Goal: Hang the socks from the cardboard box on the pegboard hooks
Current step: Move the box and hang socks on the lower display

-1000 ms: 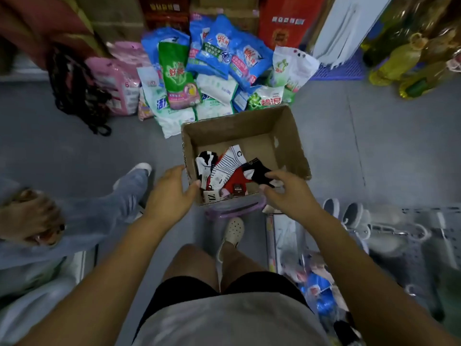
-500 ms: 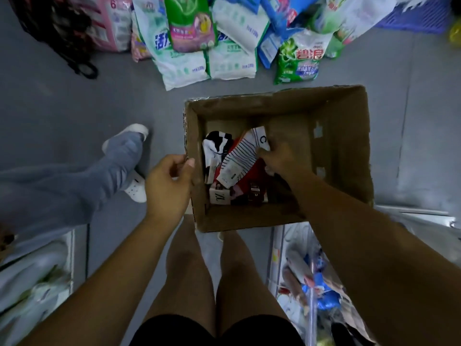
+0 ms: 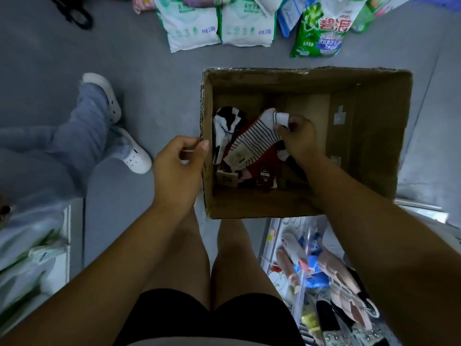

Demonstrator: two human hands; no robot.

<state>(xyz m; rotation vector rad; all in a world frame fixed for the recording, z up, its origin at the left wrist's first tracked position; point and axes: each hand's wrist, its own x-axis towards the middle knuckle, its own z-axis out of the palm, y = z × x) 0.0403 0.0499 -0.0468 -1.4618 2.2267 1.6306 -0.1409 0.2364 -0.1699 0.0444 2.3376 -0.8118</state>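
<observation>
An open cardboard box [image 3: 369, 136] stands on the grey floor in front of my legs. Several packaged socks lie in its left half: a black-and-white pair [image 3: 225, 121], a red pair [image 3: 262, 166], and on top a white pair with thin dark stripes [image 3: 252, 141]. My right hand [image 3: 296, 136] is inside the box and pinches the top end of the striped pair. My left hand [image 3: 178, 161] grips the box's left wall with thumb and curled fingers. No pegboard hook is clearly visible.
Detergent bags [image 3: 245, 28] lie on the floor beyond the box. Another person's legs in white clogs [image 3: 134, 153] stand to the left. A rack of hanging goods [image 3: 324, 278] is at lower right, a shelf with packages [image 3: 37, 258] at lower left.
The view has tilted down and closer over the box. My right hand has taken hold of the striped pair's top end. My left hand stays on the left wall.
</observation>
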